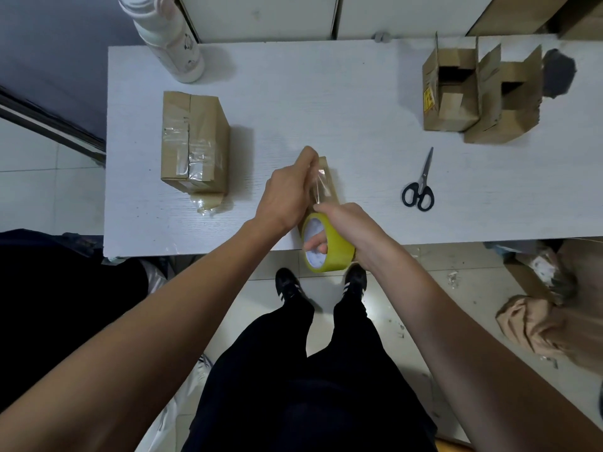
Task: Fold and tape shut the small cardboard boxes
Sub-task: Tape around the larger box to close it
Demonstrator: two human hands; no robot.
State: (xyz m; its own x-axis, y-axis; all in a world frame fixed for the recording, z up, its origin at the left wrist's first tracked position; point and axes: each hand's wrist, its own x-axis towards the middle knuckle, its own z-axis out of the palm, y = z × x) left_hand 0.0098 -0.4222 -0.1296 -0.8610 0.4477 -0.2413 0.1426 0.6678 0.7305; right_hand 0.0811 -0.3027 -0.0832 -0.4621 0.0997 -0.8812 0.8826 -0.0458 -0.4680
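Note:
A small cardboard box [330, 181] stands near the table's front edge, mostly hidden behind my hands. My left hand [287, 194] pinches the free end of a clear tape strip [318, 185] at the box's far end. My right hand [339, 223] grips the yellow tape roll [329, 247], with fingers through its core, just in front of the box. The strip stretches between both hands over the box. A taped box [194, 143] lies at the left. Two open boxes, one [448, 89] beside the other [504, 102], stand at the back right.
Black-handled scissors [419, 187] lie on the white table [326, 93] right of my hands. A white bottle [169, 37] stands at the back left corner. Crumpled brown paper [535, 321] and scraps lie on the floor at the right. My feet are under the table's front edge.

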